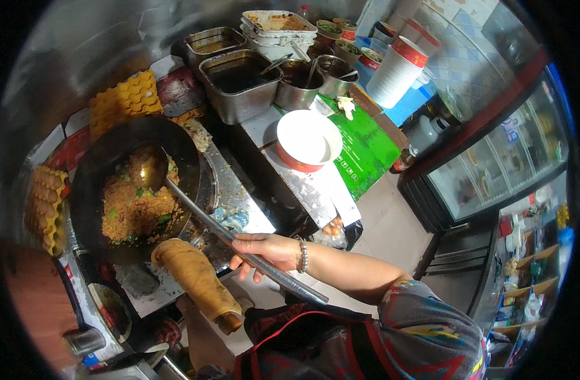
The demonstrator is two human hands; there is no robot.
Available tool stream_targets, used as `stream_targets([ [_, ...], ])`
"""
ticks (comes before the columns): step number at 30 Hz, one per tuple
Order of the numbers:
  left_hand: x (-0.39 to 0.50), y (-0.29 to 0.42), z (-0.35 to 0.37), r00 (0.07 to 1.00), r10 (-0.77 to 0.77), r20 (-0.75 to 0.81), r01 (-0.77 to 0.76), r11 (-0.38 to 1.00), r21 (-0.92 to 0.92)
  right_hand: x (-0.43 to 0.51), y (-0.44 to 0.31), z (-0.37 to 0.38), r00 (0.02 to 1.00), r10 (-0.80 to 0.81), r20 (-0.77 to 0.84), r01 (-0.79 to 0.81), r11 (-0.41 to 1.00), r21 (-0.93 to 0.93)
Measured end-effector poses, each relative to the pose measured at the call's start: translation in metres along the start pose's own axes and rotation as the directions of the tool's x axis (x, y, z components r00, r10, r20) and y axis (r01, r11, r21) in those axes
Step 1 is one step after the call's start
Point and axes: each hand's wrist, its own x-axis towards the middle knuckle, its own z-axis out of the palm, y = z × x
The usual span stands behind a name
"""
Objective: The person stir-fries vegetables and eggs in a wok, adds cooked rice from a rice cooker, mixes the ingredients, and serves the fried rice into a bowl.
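Observation:
My right hand grips the metal handle of a long ladle. The ladle's bowl rests face down over the fried rice, which has green bits through it. That rice lies in a dark wok on the stove. The wok's handle, wrapped in a yellow-brown cloth, points towards me. My left forearm reaches down past this handle; the hand itself is hidden behind it and the counter edge. A white paper bowl with a red band stands right of the wok.
Egg trays flank the wok. Behind it stand a steel pan of dark liquid and steel pots with utensils. Stacked paper bowls rise beyond a green cardboard sheet. A glass-door fridge is at right.

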Motion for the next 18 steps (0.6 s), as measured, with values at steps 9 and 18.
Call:
stream_targets([
  [9,0.009,-0.001,-0.036,0.997,-0.059,0.045,0.06,0.998,-0.036,-0.07,-0.07,-0.084,0.294,-0.949,-0.109,-0.632,-0.107,-0.768],
  [18,-0.062,0.038,-0.141,0.989,0.005,-0.148,-0.073,0.884,-0.462,-0.076,-0.105,-0.16,0.247,-0.969,-0.013,-0.442,-0.101,-0.892],
])
